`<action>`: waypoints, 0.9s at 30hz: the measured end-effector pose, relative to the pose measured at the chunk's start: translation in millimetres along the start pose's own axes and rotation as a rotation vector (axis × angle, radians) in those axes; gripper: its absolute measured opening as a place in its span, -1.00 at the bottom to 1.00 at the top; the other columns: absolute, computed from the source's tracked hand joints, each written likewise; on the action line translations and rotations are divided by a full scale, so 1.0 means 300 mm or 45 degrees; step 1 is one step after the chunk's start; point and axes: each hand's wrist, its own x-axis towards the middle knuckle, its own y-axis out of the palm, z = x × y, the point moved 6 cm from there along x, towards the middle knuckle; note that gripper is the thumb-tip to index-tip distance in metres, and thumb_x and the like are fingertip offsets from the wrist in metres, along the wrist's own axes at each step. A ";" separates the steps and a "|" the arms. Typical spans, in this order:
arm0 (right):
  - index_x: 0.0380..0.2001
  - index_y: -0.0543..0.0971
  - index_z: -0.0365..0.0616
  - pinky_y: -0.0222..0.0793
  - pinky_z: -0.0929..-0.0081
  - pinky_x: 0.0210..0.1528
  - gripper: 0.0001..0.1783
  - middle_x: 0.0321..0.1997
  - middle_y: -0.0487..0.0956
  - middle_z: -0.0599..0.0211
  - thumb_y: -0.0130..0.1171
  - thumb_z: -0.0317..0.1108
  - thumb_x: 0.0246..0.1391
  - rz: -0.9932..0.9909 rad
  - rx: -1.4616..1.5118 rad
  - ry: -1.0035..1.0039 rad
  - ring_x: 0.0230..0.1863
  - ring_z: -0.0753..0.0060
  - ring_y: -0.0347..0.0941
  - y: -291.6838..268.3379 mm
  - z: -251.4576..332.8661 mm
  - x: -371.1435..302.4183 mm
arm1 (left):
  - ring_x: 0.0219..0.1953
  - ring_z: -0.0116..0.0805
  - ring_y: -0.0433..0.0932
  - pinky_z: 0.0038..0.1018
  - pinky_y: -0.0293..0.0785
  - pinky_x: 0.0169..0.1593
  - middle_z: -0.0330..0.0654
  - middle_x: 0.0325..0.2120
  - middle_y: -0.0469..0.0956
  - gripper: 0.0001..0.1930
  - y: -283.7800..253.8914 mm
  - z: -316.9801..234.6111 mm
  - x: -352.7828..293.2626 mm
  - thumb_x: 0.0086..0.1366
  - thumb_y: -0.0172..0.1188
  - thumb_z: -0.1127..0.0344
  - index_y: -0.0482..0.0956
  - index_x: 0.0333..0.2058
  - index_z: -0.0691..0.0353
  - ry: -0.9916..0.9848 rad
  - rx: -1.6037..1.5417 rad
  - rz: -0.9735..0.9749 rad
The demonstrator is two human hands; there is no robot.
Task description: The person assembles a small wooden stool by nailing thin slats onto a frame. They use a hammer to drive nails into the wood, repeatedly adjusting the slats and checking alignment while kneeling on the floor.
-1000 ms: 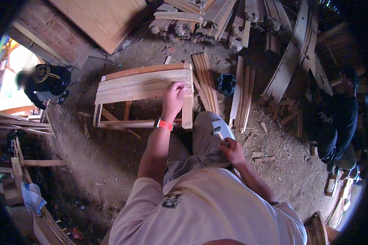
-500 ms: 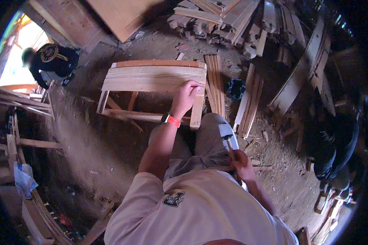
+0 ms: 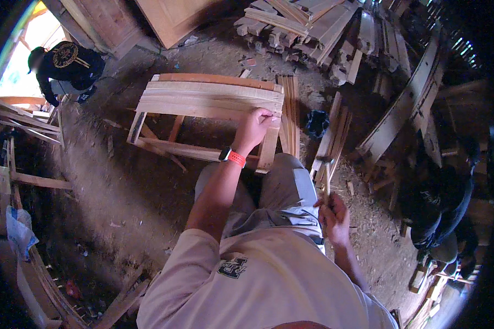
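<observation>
In front of my knees stands a wooden bench-like frame [image 3: 214, 98] with pale boards across its top and an orange-brown strip along the far edge. My left hand [image 3: 254, 130], a watch with a red strap [image 3: 233, 157] on its wrist, is at the right end of the boards. Its fingers are pinched together, and whatever is between them is too small to make out. Beside my right thigh, my right hand [image 3: 335, 215] is closed round the wooden handle of a hammer [image 3: 327, 178]. The hammer's dark head points away from me, apart from the frame.
Loose boards [image 3: 328, 134] lie right of the frame, near a dark crumpled item [image 3: 316, 124]. A large lumber stack [image 3: 313, 33] fills the far right. A person in dark clothes [image 3: 71, 66] bends at the far left. Wood and a plastic bag [image 3: 21, 233] are at left.
The hammer and my right hand have moved to the right, off my thigh. My left hand keeps its pinch at the frame's right end. The view has shifted slightly.
</observation>
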 end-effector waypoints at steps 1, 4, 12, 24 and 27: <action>0.11 0.41 -0.30 0.24 0.65 -0.48 -0.68 -0.24 0.55 0.32 0.00 -0.55 0.31 -0.003 -0.036 -0.140 -0.48 0.72 0.29 0.028 0.059 0.024 | -0.18 -0.14 0.71 -0.31 0.58 -0.05 -0.04 -0.27 0.73 -0.81 0.001 -0.001 0.000 0.31 0.36 0.30 0.67 -0.22 0.31 0.009 0.047 0.001; 0.14 0.40 -0.31 0.27 0.64 -0.44 -0.67 -0.25 0.53 0.35 0.04 -0.49 0.34 -0.169 -0.050 -0.089 -0.47 0.69 0.30 0.056 0.119 0.081 | -0.19 -0.13 0.71 -0.30 0.59 -0.08 -0.01 -0.28 0.72 -0.82 0.002 -0.021 -0.001 0.31 0.35 0.31 0.67 -0.25 0.33 0.078 0.081 0.009; 0.06 0.54 -0.27 0.49 0.31 -0.27 -0.66 -0.37 0.65 -0.01 0.17 -0.31 0.32 -0.119 -0.813 -0.294 -0.38 0.28 0.60 0.082 0.162 0.305 | -0.26 -0.01 0.67 -0.25 0.58 -0.14 0.00 -0.33 0.68 -0.89 0.013 -0.026 -0.012 0.22 0.37 0.44 0.66 -0.31 0.32 0.053 0.017 -0.090; 0.10 0.54 -0.17 0.53 -0.16 -0.21 -0.67 -0.25 0.64 -0.26 0.03 -0.25 0.39 -0.299 -1.037 -0.671 -0.23 -0.37 0.59 0.165 0.285 0.487 | -0.20 0.04 0.63 -0.20 0.56 -0.09 0.01 -0.33 0.67 -0.93 -0.019 -0.089 -0.053 0.18 0.34 0.51 0.64 -0.34 0.28 0.337 0.253 -0.274; 0.10 0.55 -0.15 0.56 -0.13 -0.26 -0.69 -0.22 0.66 -0.18 0.05 -0.30 0.38 -0.335 -1.083 -0.853 -0.26 -0.35 0.61 0.163 0.233 0.482 | -0.20 0.04 0.63 -0.22 0.56 -0.10 0.02 -0.32 0.67 -0.93 -0.002 -0.080 -0.057 0.19 0.33 0.51 0.65 -0.33 0.27 0.282 0.199 -0.226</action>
